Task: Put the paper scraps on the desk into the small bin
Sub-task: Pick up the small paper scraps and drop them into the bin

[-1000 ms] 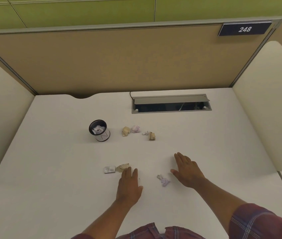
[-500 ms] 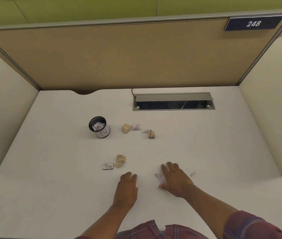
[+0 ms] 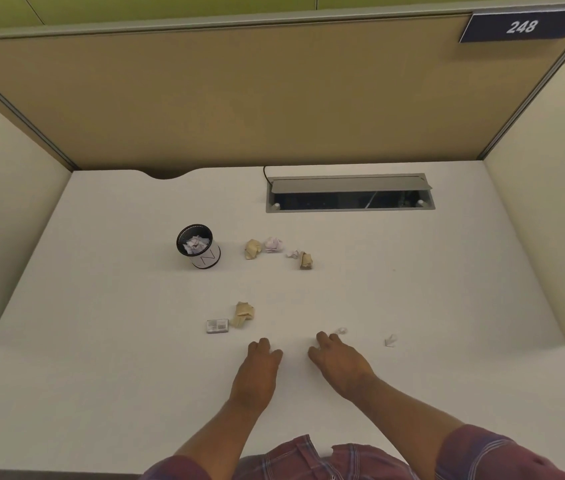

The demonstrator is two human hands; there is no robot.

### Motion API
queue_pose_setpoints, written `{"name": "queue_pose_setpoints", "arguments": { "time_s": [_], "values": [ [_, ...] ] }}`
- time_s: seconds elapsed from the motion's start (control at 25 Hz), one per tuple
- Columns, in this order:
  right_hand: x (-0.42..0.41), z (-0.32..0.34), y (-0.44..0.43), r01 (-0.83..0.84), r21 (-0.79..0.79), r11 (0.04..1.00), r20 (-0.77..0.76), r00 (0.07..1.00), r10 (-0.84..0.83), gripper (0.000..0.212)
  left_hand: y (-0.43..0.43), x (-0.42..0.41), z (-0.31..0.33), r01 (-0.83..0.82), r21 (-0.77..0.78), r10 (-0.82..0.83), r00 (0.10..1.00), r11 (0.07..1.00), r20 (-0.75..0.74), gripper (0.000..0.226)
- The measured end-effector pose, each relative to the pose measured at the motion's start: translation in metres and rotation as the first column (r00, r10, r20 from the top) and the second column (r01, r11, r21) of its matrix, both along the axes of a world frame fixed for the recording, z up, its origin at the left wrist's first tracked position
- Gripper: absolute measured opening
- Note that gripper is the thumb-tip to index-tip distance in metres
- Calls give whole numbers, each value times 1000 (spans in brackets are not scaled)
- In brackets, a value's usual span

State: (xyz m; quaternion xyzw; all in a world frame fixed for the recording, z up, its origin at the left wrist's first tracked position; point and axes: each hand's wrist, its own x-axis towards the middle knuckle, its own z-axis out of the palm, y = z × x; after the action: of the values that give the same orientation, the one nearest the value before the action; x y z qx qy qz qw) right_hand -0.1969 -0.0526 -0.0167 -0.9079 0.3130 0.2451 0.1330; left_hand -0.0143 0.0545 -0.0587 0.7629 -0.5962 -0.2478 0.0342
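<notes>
A dark blue plate [image 3: 520, 26] on the partition's top rail reads "248" in white, and far below-left of it the small bin [image 3: 201, 249] bears a large "N".

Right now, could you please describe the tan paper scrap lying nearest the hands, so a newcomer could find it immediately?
Start at the small bin, the black-rimmed cup left of centre on the white desk. Come straight toward the person, to just beyond the left hand: the tan scrap lies there. Unlike the two tan scraps beside the bin, it sits next to a small grey rectangular box.
</notes>
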Motion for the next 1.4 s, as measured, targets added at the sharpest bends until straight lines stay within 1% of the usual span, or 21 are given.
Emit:
{"name": "queue_pose_setpoints", "arguments": {
  "time_s": [0.08, 0.12, 0.2, 0.24, 0.28, 0.32, 0.36, 0.4, 0.44, 0.48, 0.56, 0.6, 0.72, 0.8, 0.84, 1.0, 1.08, 1.16, 1.28, 1.4],
  "values": [
    [2, -9, 1, 15, 26, 1000, -47, 999, -14, 34, 4, 5, -5, 16, -9, -16, 1000, 1000, 10, 20],
    [2, -7, 1, 41, 55, 998, -55, 998, -38, 31, 6, 8, -10, -2, -8, 2, 1000, 1000, -12, 20],
    [4, -7, 2, 127, 156, 980, -99, 989, -112, 22, 8, 15, -17, -5, -17, 4, 999, 1000, -44, 24],
    [3, -11, 0, 148, 178, 973, -122, 984, -127, 14, 7, 18, -17, -11, -14, 10, 997, 1000, -74, 26],
    [2, -11, -1, 179, 166, 970, -162, 975, -152, 11, 7, 22, -16, -21, -20, 19, 996, 1000, -91, 29],
    [5, -12, -2, 243, 188, 952, -128, 967, -222, 12, 6, 27, -15, -46, -35, 41, 992, 998, -120, 31],
    [8, -10, -5, 335, 230, 914, -11, 940, -342, 11, 4, 31, -13, -82, -41, 75, 987, 996, -145, 30],
    [11, -11, -8, 277, 154, 948, 67, 955, -290, 15, 5, 36, -14, -103, -45, 95, 985, 994, -145, 27],
    [14, -12, -11, 284, 113, 952, 123, 947, -297, 20, 6, 42, -13, -117, -52, 109, 985, 992, -137, 25],
    [19, -13, -12, 328, 135, 935, 150, 926, -346, 21, 9, 49, -12, -133, -71, 122, 983, 989, -138, 24],
    [33, -5, -10, 422, 204, 883, 131, 882, -452, 22, 15, 64, -13, -165, -79, 150, 974, 983, -167, 21],
    [42, -4, -9, 464, 242, 852, 153, 849, -506, 21, 19, 74, -14, -189, -80, 173, 968, 979, -180, 21],
    [75, 3, -6, 534, 346, 772, 240, 745, -622, 16, 28, 103, -12, -267, -74, 248, 948, 961, -202, 20],
    [105, 12, -7, 539, 412, 735, 281, 692, -665, 14, 32, 123, -10, -288, -79, 268, 943, 954, -196, 21],
    [121, 18, -8, 536, 438, 722, 298, 671, -679, 13, 34, 133, -9, -293, -91, 272, 943, 952, -193, 21],
    [191, 36, -22, 497, 447, 744, 388, 641, -662, 13, 33, 174, -1, -328, -131, 298, 932, 936, -207, 23],
    [226, 44, -34, 505, 453, 735, 434, 595, -676, 14, 26, 194, 7, -343, -134, 312, 926, 930, -212, 24],
    [259, 54, -47, 510, 428, 746, 489, 563, -666, 15, 18, 213, 13, -357, -143, 320, 919, 923, -230, 24],
    [306, 65, -71, 507, 357, 785, 545, 570, -615, 14, 10, 238, 17, -373, -165, 329, 913, 913, -242, 24],
    [340, 68, -94, 509, 256, 822, 542, 629, -558, 21, 9, 257, 17, -386, -188, 336, 908, 903, -251, 22]
  ]
}}
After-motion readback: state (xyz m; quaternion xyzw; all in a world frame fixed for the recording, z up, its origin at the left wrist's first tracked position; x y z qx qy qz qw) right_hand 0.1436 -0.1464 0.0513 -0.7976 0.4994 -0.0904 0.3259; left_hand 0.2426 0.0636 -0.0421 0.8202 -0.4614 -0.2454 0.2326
